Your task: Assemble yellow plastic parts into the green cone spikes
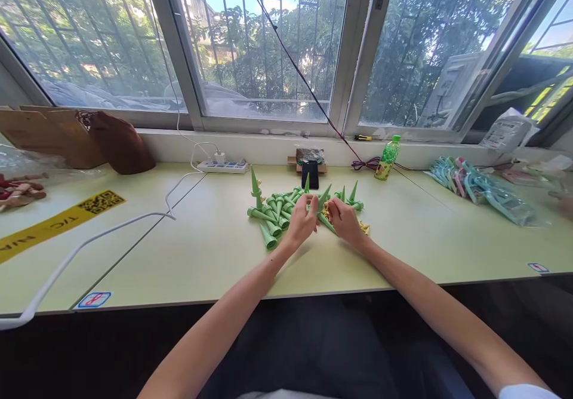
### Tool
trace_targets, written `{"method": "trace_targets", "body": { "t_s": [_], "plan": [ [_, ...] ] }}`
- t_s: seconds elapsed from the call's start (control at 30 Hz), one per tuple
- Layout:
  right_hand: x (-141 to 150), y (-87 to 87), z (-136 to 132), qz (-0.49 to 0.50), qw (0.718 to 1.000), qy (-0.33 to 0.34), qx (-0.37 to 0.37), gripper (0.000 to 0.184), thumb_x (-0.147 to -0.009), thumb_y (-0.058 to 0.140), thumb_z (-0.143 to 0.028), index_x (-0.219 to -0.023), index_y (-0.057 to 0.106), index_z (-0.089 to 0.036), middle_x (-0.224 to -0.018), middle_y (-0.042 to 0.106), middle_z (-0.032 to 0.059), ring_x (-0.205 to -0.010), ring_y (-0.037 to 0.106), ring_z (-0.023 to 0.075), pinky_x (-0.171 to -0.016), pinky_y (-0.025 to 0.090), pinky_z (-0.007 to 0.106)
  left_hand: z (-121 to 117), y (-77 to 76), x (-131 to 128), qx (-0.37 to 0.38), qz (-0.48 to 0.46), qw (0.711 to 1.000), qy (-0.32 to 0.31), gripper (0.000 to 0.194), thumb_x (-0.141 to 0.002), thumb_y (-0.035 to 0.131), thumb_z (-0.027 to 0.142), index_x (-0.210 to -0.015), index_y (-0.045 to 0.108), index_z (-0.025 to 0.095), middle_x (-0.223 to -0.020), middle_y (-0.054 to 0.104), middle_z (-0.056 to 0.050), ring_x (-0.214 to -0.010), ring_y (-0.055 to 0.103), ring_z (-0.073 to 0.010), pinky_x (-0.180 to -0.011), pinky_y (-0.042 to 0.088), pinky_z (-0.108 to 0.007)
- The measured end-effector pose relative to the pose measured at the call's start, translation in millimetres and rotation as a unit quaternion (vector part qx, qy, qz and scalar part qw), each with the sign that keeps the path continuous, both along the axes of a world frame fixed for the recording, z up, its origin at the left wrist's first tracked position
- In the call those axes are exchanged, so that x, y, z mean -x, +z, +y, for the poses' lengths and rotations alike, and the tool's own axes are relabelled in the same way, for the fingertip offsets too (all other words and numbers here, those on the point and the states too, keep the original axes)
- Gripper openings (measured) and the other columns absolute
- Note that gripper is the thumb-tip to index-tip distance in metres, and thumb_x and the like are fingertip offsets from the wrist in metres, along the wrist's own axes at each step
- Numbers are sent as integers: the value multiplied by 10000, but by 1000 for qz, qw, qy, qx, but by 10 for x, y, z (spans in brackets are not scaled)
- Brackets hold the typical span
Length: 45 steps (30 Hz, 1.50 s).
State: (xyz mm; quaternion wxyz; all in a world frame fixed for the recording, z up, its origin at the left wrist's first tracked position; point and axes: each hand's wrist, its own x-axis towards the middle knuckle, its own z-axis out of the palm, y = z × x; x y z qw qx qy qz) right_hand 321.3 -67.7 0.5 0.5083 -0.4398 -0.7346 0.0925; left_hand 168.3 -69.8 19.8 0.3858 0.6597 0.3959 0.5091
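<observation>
Just above the table, my left hand (303,218) has its fingers closed around a light green plastic cone (324,198), which tilts with its tip up and to the right. Beside it, my right hand (344,218) is pinched near the cone's lower end; whatever its fingertips hold is hidden. Small yellow pieces (365,228) lie behind and beside the right hand. Many more green cones (270,239) are heaped to the left of and behind my hands, most on their sides. An upright green cone (255,183) stands at the heap's left.
Behind the heap are a dark phone (310,175) and a small cardboard box (293,161). A green bottle (387,159) and bagged pastel items (483,190) are on the right. To the left are a power strip (224,166), a white cable (111,235) and a brown bag (120,142).
</observation>
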Motion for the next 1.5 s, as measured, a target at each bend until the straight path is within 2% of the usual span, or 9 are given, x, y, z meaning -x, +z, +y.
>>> {"method": "trace_targets", "body": {
  "t_s": [0.13, 0.27, 0.43, 0.6, 0.77, 0.9, 1.17, 1.33, 1.5],
  "plan": [
    [-4, 14, 2, -8, 1000, 6, -22, 356, -1023, 352, -402, -752, 477, -208, -623, 491, -10, -560, 432, 137, -581, 343, 264, -1, 5, 14, 37, -33, 999, 10, 366, -959, 418, 560, -894, 442, 200, -725, 541, 28, -348, 487, -66, -312, 341, -194],
    [0, 13, 2, -21, 999, 14, -37, 331, -1014, 380, -378, -784, 537, -200, -659, 539, 7, -587, 463, 144, -598, 364, 264, 10, 7, 19, 94, -69, 993, -22, 376, -928, 486, 585, -901, 430, 214, -567, 478, 76, -310, 432, -70, -296, 253, -169],
    [4, 10, -3, -26, 999, 21, -35, 308, -1008, 390, -368, -829, 572, -197, -695, 581, 24, -602, 498, 151, -600, 381, 266, 1, 45, 13, 132, -96, 985, -52, 348, -919, 546, 528, -859, 440, 202, -557, 484, 68, -326, 453, -73, -307, 281, -173],
    [-15, 11, -6, -25, 999, 21, -24, 305, -1007, 395, -380, -821, 559, -202, -647, 554, 7, -569, 474, 148, -588, 372, 265, -8, 61, 32, 148, -115, 979, -79, 329, -895, 604, 487, -891, 468, 188, -598, 499, 60, -348, 473, -67, -325, 312, -178],
    [-33, 11, -13, -29, 999, 28, -8, 327, -1013, 369, -393, -775, 499, -210, -612, 506, -14, -538, 433, 139, -572, 350, 263, 5, 22, 47, 118, -114, 983, -87, 368, -846, 667, 481, -966, 482, 187, -650, 501, 71, -336, 447, -43, -320, 309, -179],
    [-41, 23, -26, -32, 999, 15, 3, 351, -1014, 352, -411, -730, 435, -223, -574, 457, -28, -514, 405, 136, -553, 327, 265, 11, -9, 44, 79, -103, 988, -78, 346, -840, 674, 430, -984, 481, 181, -794, 564, 28, -346, 455, -26, -310, 290, -181],
    [-50, 26, -13, -35, 999, 5, 8, 386, -1022, 311, -445, -701, 369, -238, -550, 414, -40, -489, 377, 133, -532, 295, 270, 25, -35, 49, -9, -18, 998, -58, 211, -875, 602, 318, -1015, 518, 184, -1046, 615, -49, -422, 513, -28, -403, 392, -189],
    [-41, 30, -15, -32, 999, 7, 3, 409, -1027, 292, -450, -682, 361, -241, -542, 420, -34, -484, 380, 138, -529, 299, 279, -8, -16, 73, -77, 43, 996, -33, 198, -873, 584, 261, -1066, 576, 216, -1038, 648, -35, -465, 482, -48, -485, 424, -201],
    [-27, 26, -14, -19, 1000, 6, 13, 424, -1030, 290, -471, -691, 388, -236, -540, 440, -33, -491, 403, 137, -532, 314, 273, -50, 10, 48, -69, 37, 997, -25, 279, -884, 597, 312, -1143, 551, 220, -1076, 638, -49, -471, 480, -41, -487, 414, -185]
  ]
}}
